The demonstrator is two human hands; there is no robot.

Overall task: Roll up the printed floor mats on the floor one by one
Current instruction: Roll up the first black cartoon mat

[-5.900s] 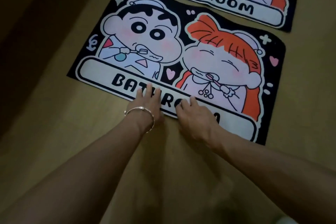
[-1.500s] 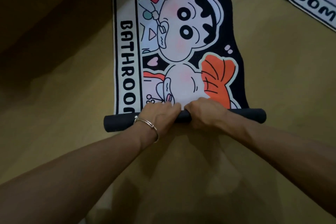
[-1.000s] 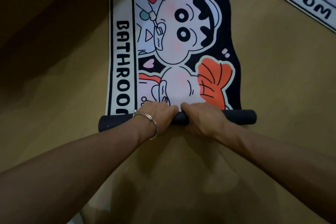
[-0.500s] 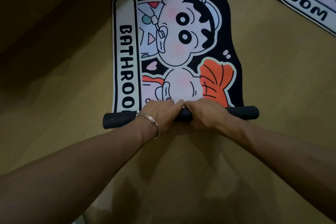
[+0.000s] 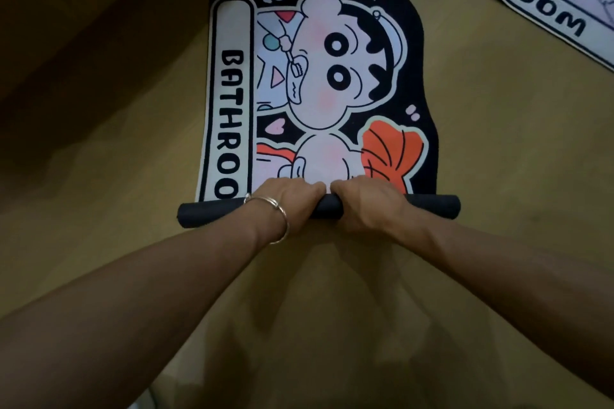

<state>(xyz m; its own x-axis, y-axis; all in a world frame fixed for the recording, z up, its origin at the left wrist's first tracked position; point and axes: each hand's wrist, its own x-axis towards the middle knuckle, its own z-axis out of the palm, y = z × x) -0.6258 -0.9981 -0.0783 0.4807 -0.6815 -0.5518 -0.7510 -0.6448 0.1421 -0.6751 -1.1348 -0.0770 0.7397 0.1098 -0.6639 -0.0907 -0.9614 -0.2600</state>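
Head view, looking down at the floor [image 5: 498,176], which is tan and dimly lit. The printed mat [image 5: 332,76] lies on it straight ahead of me, partly rolled. Its near end is wound into a dark rolled section [image 5: 206,214] lying crosswise, black backing outward, with both ends sticking out past my grips. Left grip [image 5: 289,201]: fingers curled over the top of the roll, clenched on it just left of centre. The thumb is hidden, so I cannot tell where it sits. Right grip [image 5: 365,206]: same posture, fingers curled over the roll just right of centre. The two grips sit side by side with the knuckles nearly touching, and a short piece of roll shows between the wrists. There is a thin silver bangle [image 5: 279,219] on my left wrist. The unrolled part of the mat runs flat away from me. It has a black ground and a white band along its left edge, with "BATHROO" readable down to the roll. The print shows a cartoon child with a toothbrush, an orange-haired figure partly under my fingers, a pink heart, and a white sparkle near the far edge. A second mat [image 5: 531,0] lies flat at upper right, well apart from the first. Only a corner is in view, with "BATHROOM" legible. At upper left is a darker brown surface [image 5: 66,26]; I cannot tell what it is.
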